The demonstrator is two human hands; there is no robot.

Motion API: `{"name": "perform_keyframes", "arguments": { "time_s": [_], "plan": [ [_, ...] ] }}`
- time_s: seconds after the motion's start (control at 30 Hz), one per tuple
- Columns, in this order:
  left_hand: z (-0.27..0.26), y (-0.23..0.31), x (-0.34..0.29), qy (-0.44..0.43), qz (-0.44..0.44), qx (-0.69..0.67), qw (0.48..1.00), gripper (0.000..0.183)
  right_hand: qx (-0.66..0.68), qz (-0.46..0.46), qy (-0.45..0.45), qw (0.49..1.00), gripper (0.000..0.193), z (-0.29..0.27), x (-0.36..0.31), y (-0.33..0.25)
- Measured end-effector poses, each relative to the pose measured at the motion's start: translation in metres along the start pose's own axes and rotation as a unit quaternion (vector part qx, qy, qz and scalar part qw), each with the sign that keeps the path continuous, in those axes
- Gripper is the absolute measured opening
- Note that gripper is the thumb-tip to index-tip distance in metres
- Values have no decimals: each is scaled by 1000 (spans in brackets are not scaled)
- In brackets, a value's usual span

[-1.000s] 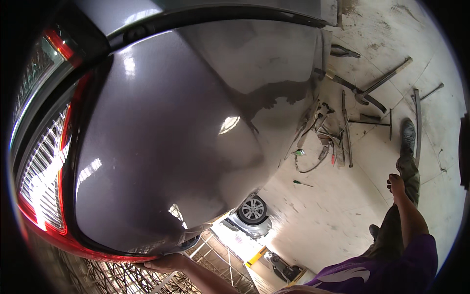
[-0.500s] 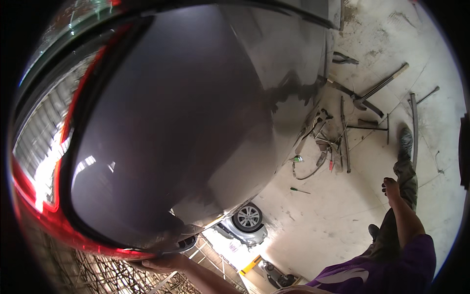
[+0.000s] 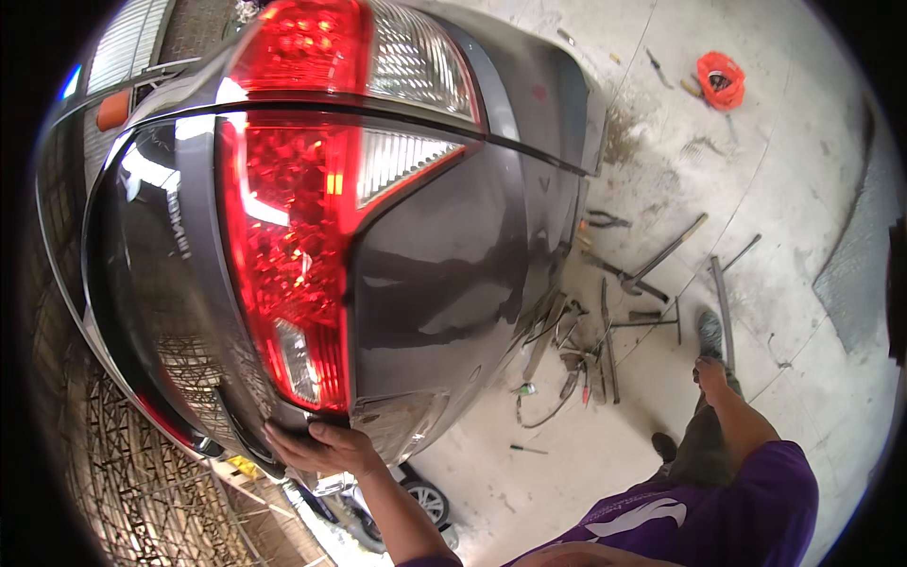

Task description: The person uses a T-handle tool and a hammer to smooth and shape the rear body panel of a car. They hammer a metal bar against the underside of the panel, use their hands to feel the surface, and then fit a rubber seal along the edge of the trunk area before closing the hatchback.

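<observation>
My left hand [image 3: 321,448] rests with fingers spread on the dark grey car [image 3: 435,274], right by the end of its red tail light [image 3: 293,246]. The lamp has red lenses and clear ribbed sections, and a dark seam divides it from another red and clear lens [image 3: 312,47]. My right hand [image 3: 710,371] hangs low beside my leg, away from the car. Its fingers are curled in, and whatever may be inside them is hidden.
On the pale floor right of the car lie pliers [image 3: 606,220], a long-handled hammer-like tool [image 3: 666,255], a T-handled bar [image 3: 652,324], a long bar [image 3: 724,307] and a thin screwdriver [image 3: 529,449]. A red bag [image 3: 720,85] sits farther off. Another car's wheel [image 3: 427,501] shows below.
My view has swung, bringing the tail light to the middle left and the red bag into sight. My left hand now lies on the car near the lamp's end; my right hand stays curled.
</observation>
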State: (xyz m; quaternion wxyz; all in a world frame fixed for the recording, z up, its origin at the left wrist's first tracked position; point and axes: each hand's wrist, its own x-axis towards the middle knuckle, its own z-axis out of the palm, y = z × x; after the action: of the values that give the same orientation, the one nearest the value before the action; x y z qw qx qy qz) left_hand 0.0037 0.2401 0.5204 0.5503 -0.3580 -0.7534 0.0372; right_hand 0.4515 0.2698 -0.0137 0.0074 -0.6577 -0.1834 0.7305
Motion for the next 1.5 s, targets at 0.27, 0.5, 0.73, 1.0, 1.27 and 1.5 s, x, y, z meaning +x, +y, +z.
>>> {"name": "perform_keyframes", "arguments": {
  "time_s": [0.27,0.5,0.73,1.0,1.27,1.5],
  "plan": [
    [-11,2,10,41,16,-9,999,58,-88,-111,64,988,30,-57,-15,11],
    [-55,-20,-10,-30,45,-136,989,57,-389,-231,75,889,30,-119,-91,62],
    [-231,-57,-403,-685,53,-399,607,57,-808,-202,51,551,16,-169,-133,148],
    [-576,-271,-782,-868,-339,-130,339,49,-807,-360,-45,467,24,-22,-166,121],
    [-719,-213,-815,-611,-719,-115,309,42,-338,-274,-277,856,33,292,-312,81],
    [-643,-39,-806,-545,-743,-232,310,38,-112,-283,-463,832,64,450,-457,2]
  ]
}}
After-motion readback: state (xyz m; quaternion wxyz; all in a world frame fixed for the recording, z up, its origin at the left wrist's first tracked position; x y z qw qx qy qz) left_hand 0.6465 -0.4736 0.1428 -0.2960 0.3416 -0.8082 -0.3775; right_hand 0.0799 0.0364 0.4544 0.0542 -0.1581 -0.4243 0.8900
